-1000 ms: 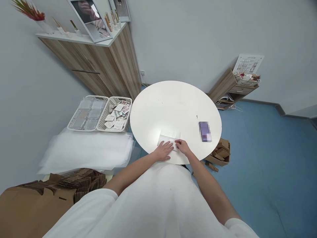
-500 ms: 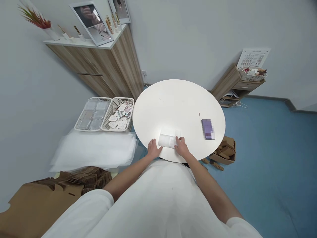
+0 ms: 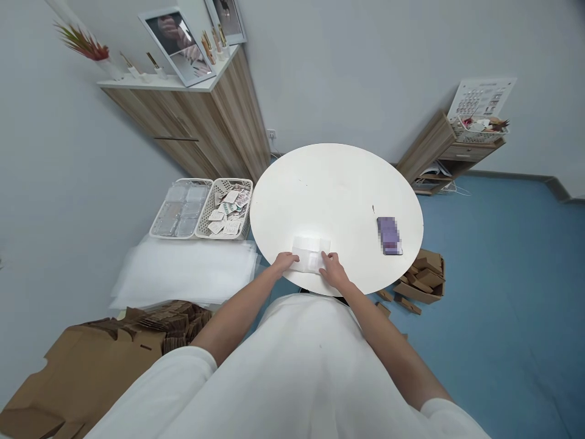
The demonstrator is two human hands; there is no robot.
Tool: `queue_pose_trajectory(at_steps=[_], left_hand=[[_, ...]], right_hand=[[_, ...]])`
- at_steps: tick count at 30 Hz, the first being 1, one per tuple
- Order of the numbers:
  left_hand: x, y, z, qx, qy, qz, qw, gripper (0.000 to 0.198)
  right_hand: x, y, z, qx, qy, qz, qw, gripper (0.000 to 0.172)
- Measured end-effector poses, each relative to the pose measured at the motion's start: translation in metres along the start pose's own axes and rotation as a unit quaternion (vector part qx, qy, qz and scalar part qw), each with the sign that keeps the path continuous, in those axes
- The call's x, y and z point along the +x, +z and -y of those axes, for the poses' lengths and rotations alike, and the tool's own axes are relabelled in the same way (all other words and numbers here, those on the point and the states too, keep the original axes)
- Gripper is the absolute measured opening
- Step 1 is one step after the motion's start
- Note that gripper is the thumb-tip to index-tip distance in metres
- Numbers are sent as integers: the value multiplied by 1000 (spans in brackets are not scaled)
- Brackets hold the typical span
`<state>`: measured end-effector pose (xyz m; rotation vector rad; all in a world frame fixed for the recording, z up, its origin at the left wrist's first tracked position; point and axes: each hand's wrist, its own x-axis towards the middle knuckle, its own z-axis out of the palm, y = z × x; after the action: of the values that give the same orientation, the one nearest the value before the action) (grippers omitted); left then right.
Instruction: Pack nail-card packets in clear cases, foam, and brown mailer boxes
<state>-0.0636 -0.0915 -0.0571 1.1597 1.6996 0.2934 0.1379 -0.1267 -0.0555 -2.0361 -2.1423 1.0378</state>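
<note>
Folded translucent sheet [image 3: 304,261] on the near side of a round white table [image 3: 336,186], right hand [image 3: 333,268] with thumb and fingers closed on the sheet's right edge, left hand [image 3: 286,261] at its left edge, finger grip unclear, perforated white basket [image 3: 245,224] at left

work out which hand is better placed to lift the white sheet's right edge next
Right, most likely: the right hand is at that edge of the sheet, while the left hand is at the opposite edge and would have to reach across.
</note>
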Motion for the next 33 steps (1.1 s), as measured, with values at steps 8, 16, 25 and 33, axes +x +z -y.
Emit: queue_pose_trajectory(at_steps=[8, 16, 25, 33], left_hand=[[-10, 13, -14, 79, 103, 3, 992, 9], [-13, 53, -29, 176, 202, 33, 963, 5], [-23, 56, -18, 221, 267, 31, 938, 26], [-18, 45, -16, 357, 385, 4, 851, 45]], right_hand=[[-1, 0, 2, -4, 14, 4, 1000, 62], [7, 11, 6, 106, -22, -3, 994, 60], [13, 15, -7, 298, 2, -31, 954, 55], [5, 22, -10, 210, -45, -55, 975, 59]])
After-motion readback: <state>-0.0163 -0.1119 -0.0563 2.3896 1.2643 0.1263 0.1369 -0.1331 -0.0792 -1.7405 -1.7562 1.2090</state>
